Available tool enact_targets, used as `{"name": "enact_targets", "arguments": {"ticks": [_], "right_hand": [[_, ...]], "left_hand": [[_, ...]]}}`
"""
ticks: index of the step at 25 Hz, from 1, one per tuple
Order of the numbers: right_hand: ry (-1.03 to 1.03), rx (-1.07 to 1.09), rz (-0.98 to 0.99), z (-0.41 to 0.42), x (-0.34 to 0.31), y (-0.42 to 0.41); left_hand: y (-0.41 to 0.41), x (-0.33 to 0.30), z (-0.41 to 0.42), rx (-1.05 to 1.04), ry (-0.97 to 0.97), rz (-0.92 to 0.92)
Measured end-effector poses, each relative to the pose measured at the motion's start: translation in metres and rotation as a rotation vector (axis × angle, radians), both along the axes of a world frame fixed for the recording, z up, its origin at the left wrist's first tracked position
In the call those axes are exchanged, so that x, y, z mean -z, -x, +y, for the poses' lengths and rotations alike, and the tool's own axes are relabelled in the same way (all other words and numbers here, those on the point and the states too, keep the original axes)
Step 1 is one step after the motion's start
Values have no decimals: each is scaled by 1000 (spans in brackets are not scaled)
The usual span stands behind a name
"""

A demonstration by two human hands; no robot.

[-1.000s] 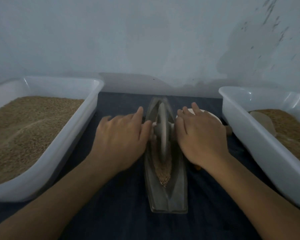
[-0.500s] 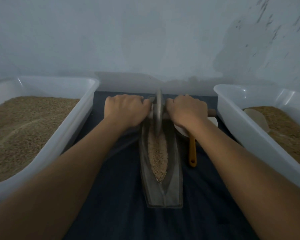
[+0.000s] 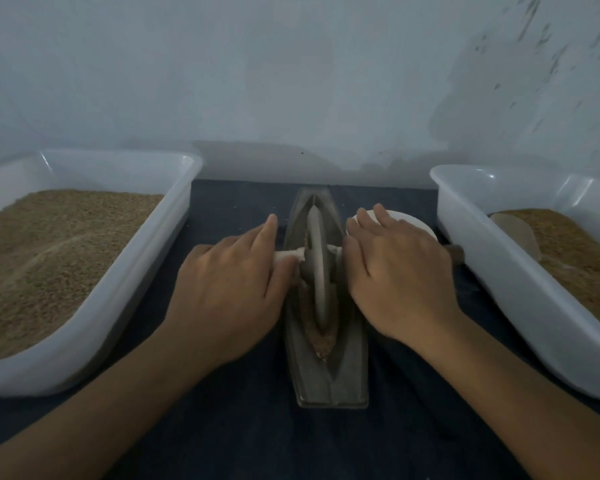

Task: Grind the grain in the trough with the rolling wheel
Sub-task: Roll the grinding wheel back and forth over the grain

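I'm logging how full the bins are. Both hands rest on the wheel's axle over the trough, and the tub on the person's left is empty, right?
Not quite. In the head view, the left tub is filled with grain, not empty. The rest holds: the left hand and right hand rest on the axle of the wheel over the trough.

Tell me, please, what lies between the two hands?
In the head view, the rolling wheel stands upright in the trough, between the left hand and right hand.

Two white plastic tubs of brown grain flank a dark-covered bench. A pale scoop, perhaps, lies in the right tub; a white bowl sits beside it.
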State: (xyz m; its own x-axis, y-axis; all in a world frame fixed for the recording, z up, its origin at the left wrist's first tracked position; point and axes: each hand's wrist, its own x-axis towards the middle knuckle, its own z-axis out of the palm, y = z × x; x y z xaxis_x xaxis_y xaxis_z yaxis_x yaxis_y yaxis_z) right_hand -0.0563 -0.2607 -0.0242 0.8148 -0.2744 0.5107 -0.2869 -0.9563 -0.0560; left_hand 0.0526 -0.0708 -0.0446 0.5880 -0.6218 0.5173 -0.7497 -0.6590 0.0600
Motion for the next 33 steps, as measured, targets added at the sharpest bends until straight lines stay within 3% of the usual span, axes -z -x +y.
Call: {"name": "enact_targets", "arguments": {"ticks": [6,11,16,21,24,28,33], "right_hand": [[-194,170,193,-44,-12,-83],[-146,150,178,-31,-7,-65],[-18,8,45,1,-1,3],[45,53,59,-5,-2,-17],[-76,176,201,-28,-10,-70],[-125,229,202,-42,-13,-93],[-35,31,97,-11,0,-23]], "left_hand": [[-66,-28,-72,-199,-235,-36],[-58,-23,-64,-202,-204,-55],[4,7,2,-11,53,-90],[-10,-3,-11,-54,-11,-59],[-48,-19,-58,-214,-140,2],[-73,-29,-78,-239,-214,75],[-14,-6,-17,-71,-2,33]]}}
